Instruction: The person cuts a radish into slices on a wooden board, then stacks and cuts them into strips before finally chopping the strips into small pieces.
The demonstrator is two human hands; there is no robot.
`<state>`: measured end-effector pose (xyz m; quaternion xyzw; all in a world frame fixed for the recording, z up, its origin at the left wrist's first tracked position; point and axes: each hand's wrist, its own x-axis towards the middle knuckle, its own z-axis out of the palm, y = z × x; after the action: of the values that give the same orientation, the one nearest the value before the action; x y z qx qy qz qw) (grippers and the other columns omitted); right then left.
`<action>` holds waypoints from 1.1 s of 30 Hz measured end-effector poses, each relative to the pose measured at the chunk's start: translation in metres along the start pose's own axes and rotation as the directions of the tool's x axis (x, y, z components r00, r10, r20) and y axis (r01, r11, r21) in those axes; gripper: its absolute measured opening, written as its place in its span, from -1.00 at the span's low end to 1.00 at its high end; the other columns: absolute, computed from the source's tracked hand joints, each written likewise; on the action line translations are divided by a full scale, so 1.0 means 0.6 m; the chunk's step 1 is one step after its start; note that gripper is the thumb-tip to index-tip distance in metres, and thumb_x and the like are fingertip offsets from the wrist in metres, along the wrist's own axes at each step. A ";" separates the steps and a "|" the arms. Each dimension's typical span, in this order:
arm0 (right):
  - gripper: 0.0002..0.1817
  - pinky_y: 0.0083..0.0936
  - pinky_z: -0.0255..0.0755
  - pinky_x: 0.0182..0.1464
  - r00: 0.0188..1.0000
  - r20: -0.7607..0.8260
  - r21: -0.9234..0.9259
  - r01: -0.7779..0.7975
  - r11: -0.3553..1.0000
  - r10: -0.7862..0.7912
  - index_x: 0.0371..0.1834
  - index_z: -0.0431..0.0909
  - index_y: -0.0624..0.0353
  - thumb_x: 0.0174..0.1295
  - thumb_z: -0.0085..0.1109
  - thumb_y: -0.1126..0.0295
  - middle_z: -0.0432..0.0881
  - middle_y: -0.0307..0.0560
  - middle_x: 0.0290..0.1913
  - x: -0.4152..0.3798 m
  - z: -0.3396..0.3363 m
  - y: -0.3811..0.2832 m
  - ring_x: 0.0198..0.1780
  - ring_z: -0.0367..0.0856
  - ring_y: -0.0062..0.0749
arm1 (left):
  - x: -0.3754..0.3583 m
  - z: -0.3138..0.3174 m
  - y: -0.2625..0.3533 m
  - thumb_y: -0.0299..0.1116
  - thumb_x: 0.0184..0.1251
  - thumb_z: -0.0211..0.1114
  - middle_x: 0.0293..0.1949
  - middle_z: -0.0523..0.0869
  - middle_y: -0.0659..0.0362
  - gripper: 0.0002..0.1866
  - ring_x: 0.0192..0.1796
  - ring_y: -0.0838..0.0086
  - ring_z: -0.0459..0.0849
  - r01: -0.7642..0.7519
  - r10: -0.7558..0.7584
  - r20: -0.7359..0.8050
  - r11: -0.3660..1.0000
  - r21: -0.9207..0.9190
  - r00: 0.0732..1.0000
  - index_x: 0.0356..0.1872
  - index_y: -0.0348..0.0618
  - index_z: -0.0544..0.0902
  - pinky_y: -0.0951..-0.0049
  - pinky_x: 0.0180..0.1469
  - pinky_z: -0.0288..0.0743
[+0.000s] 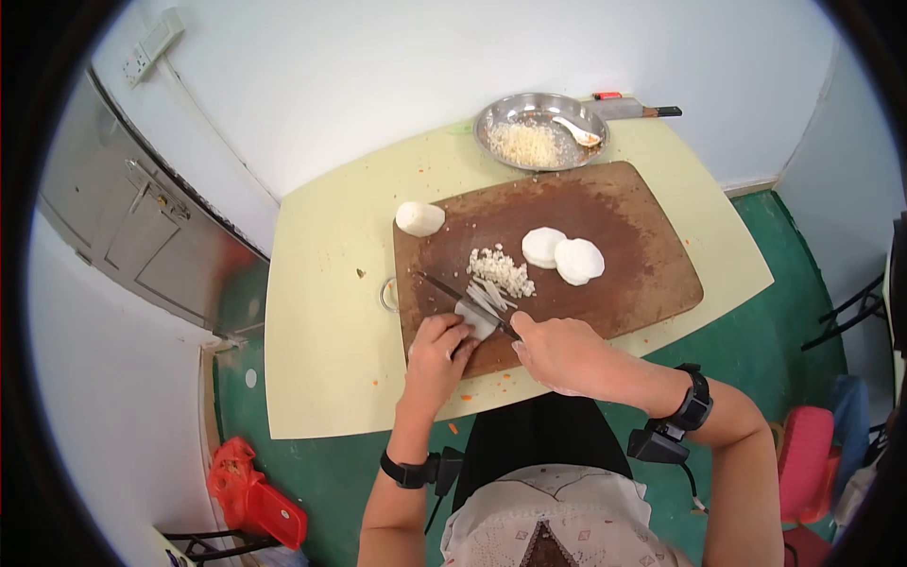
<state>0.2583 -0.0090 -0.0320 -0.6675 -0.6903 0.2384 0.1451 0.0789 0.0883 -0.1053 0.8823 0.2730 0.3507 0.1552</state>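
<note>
My right hand (pixel 559 354) is closed round the handle of a kitchen knife (pixel 455 291), whose dark blade reaches left across the cutting board (pixel 638 222). With bent fingers, my left hand (pixel 438 357) presses a white radish slice (pixel 477 321) onto the board, right beside the blade. Thin radish strips (pixel 487 297) lie just beyond the knife. Behind them is a small heap of diced radish (pixel 503 271). Two round radish slices (pixel 578 262) overlap to the right of the heap. A peeled radish chunk (pixel 419 219) sits at the board's far left corner.
A steel plate (pixel 484 151) at the back holds chopped white bits and a white spoon (pixel 576 132). Behind it lies a cleaver (pixel 619 110). Orange scraps dot the pale table (pixel 326 312). A metal door (pixel 132 203) stands left; red stools (pixel 274 510) are at lower left.
</note>
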 end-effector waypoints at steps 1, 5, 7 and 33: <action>-0.81 -0.03 0.43 -0.40 1.000 0.000 0.009 0.001 1.000 -0.001 -0.23 0.27 0.29 0.29 -0.06 0.36 0.55 0.21 -0.59 -0.001 -0.004 -0.001 -0.47 0.58 0.17 | -0.001 0.002 0.001 -0.54 -0.10 0.42 -0.21 0.61 0.07 -0.78 -0.14 0.18 0.59 0.000 0.000 -0.007 1.000 0.019 1.000 -0.34 -0.26 0.64 0.29 -0.13 0.52; -0.81 -0.03 0.42 -0.41 1.000 0.002 0.008 0.019 1.000 -0.019 -0.23 0.28 0.29 0.29 -0.07 0.36 0.55 0.19 -0.60 -0.005 0.000 0.002 -0.48 0.57 0.16 | -0.001 -0.003 0.001 -0.56 -0.10 0.42 -0.21 0.61 0.07 -0.77 -0.14 0.19 0.59 0.004 -0.003 0.021 1.000 -0.026 1.000 -0.32 -0.26 0.65 0.31 -0.13 0.52; -0.81 -0.03 0.41 -0.41 0.999 -0.029 -0.020 0.040 0.999 -0.040 -0.23 0.28 0.29 0.30 -0.07 0.36 0.55 0.18 -0.60 -0.004 0.006 0.004 -0.49 0.57 0.15 | 0.006 -0.014 -0.003 -0.58 -0.10 0.42 -0.20 0.62 0.07 -0.75 -0.14 0.19 0.59 0.019 -0.014 0.083 0.997 -0.070 0.996 -0.31 -0.26 0.65 0.34 -0.12 0.51; -0.85 -0.01 0.43 -0.36 0.999 -0.031 0.006 0.016 1.000 -0.016 -0.26 0.26 0.31 0.28 -0.11 0.42 0.56 0.25 -0.55 0.053 0.031 -0.006 -0.44 0.58 0.19 | 0.009 0.009 0.005 -0.58 -0.14 0.41 -0.27 0.60 0.08 -0.77 -0.23 0.16 0.53 -0.029 0.029 -0.014 1.000 0.009 0.999 -0.37 -0.22 0.60 0.28 -0.19 0.44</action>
<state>0.2434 0.0201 -0.0497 -0.6652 -0.6926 0.2289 0.1596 0.0867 0.0887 -0.1049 0.8843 0.2628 0.3578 0.1444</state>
